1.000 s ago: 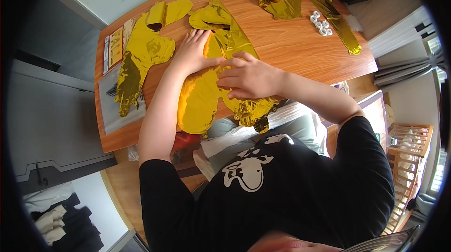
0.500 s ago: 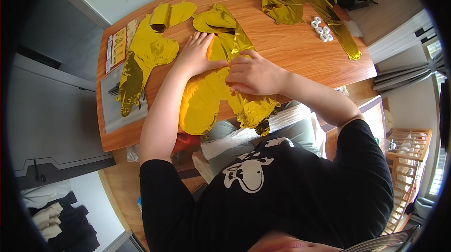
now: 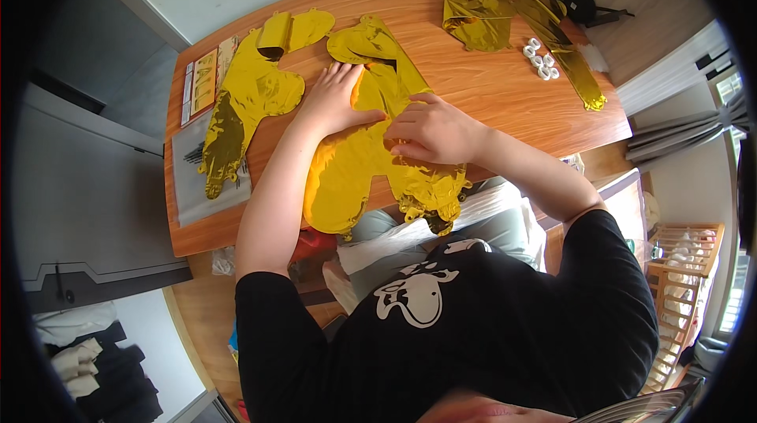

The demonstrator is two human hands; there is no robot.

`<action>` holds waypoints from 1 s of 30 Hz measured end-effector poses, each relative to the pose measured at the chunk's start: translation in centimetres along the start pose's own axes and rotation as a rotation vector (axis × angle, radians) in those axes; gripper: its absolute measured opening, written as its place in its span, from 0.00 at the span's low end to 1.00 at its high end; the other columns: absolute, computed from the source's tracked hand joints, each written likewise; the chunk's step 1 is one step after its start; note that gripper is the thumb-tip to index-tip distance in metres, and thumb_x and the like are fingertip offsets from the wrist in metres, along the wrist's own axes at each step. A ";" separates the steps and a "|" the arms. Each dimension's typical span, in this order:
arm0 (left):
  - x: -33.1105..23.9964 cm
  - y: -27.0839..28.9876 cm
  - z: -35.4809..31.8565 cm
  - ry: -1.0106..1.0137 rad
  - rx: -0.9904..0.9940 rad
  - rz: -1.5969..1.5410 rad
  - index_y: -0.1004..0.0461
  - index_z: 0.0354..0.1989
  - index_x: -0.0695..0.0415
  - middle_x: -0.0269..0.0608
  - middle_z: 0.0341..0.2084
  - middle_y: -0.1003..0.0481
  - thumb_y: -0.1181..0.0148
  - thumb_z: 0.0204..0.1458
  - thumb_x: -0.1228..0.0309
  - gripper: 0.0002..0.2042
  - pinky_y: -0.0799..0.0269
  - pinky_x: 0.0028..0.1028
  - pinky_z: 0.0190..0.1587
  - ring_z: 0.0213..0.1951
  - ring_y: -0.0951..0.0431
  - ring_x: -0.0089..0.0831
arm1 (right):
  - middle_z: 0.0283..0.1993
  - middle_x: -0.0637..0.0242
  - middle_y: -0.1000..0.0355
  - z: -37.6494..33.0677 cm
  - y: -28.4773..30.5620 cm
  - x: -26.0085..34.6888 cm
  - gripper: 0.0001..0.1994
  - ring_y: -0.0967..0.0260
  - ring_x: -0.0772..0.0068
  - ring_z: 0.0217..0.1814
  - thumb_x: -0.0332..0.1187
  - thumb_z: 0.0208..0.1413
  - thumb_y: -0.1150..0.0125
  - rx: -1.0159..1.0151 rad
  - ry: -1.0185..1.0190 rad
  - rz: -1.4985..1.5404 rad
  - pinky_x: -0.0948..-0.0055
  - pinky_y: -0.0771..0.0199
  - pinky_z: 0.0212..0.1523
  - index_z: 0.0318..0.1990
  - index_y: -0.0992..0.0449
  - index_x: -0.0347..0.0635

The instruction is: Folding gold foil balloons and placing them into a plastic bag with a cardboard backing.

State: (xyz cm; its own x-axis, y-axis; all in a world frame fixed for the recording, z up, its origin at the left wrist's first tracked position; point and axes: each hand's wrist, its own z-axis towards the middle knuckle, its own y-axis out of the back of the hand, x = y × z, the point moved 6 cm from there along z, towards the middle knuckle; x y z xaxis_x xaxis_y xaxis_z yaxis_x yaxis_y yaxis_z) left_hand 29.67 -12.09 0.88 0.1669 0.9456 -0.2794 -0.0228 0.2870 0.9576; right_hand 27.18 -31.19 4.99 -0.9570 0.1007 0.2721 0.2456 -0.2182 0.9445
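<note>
Both hands [image 3: 341,102] [image 3: 426,130] flat on gold foil balloon [image 3: 355,167]

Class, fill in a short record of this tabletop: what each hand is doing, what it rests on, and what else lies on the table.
Left hand: flat, pressing on the gold foil balloon
Right hand: fingers curled on the same balloon
Balloon position: overhangs the near edge of the wooden table
Table left: another flat gold balloon, paper sheets
Far right: crumpled gold foil, small white rings

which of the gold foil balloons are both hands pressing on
The middle gold foil balloon, overhanging the near table edge; left hand and right hand lie on it. The others lie untouched.
</note>
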 end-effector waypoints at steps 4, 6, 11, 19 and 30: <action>0.0 -0.3 0.1 0.009 -0.001 0.020 0.44 0.73 0.64 0.56 0.72 0.42 0.33 0.39 0.28 0.61 0.55 0.46 0.78 0.76 0.48 0.51 | 0.50 0.57 0.21 -0.1 1.8 -2.4 0.12 0.26 0.52 0.55 0.33 0.63 0.39 -0.159 -0.038 0.225 0.57 0.30 0.62 0.51 0.20 0.41; -0.2 -0.1 0.1 0.020 0.027 0.031 0.44 0.74 0.63 0.54 0.73 0.42 0.33 0.42 0.31 0.58 0.55 0.45 0.78 0.76 0.49 0.50 | 0.52 0.55 0.21 -0.5 2.2 -4.7 0.12 0.26 0.49 0.57 0.30 0.63 0.40 -0.264 -0.080 0.276 0.57 0.28 0.61 0.52 0.21 0.39; 0.3 -0.4 0.0 0.033 0.034 0.049 0.45 0.75 0.61 0.53 0.75 0.45 0.33 0.45 0.33 0.57 0.55 0.44 0.78 0.77 0.51 0.49 | 0.59 0.52 0.25 -1.2 2.0 -10.2 0.15 0.30 0.47 0.63 0.28 0.64 0.44 -0.349 -0.357 0.062 0.57 0.29 0.63 0.57 0.23 0.37; 0.4 -0.3 -0.1 0.023 0.017 0.035 0.45 0.75 0.60 0.54 0.75 0.47 0.31 0.44 0.35 0.56 0.54 0.45 0.78 0.77 0.51 0.49 | 0.62 0.58 0.26 0.8 1.7 -7.0 0.16 0.36 0.52 0.71 0.33 0.65 0.42 -0.308 -0.164 -0.212 0.52 0.40 0.72 0.59 0.22 0.46; -0.1 -0.1 -0.1 0.034 0.027 0.019 0.42 0.74 0.61 0.53 0.74 0.44 0.29 0.42 0.37 0.55 0.53 0.45 0.77 0.77 0.49 0.48 | 0.56 0.68 0.22 2.4 0.9 -6.2 0.11 0.33 0.59 0.69 0.37 0.64 0.39 0.033 -0.087 -0.332 0.48 0.43 0.74 0.49 0.18 0.47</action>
State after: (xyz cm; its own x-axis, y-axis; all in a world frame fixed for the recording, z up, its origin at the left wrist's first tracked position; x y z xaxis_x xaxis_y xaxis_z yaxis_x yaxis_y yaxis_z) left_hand 29.53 -12.17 0.76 0.1329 0.9555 -0.2633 0.0013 0.2655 0.9641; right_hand 33.66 -29.63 4.57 -0.9692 0.2432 -0.0382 -0.0711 -0.1279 0.9892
